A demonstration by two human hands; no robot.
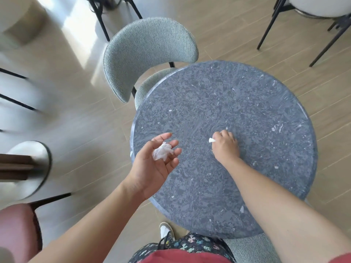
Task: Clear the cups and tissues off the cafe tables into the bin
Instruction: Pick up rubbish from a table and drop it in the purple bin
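Head view. The floor (247, 35) is laid in pale wood-look planks, with a bright patch of light at upper left. The left margin of the picture is blurred. A round table (237, 103) with a dark grey, stone-patterned top flecked with white fills the centre right. A grey-green upholstered chair (144, 48) on black legs stands against the table's far left edge, its seat partly tucked under the top. A white round seat (319, 6) on black legs shows at upper right, well apart from the table. A second white seat (28, 168), blurred, stands at the left, and a pink seat (15, 230) lies at lower left. A white shoe (166, 230) shows on the floor below the table's near edge.

The left hand (153, 168) is held palm up above the table's left edge, its fingers relaxed and loosely spread. A crumpled tissue (162, 153) rests on the fingers near the palm; no finger closes over it.

The right hand (226, 147) lies knuckles up near the middle of the table top, with its fingers curled under. A small tissue scrap (211, 140) protrudes white from the thumb side of that hand, pinched there. How much of the scrap is hidden inside the fist cannot be determined. The two hands are apart, with bare table top between them.
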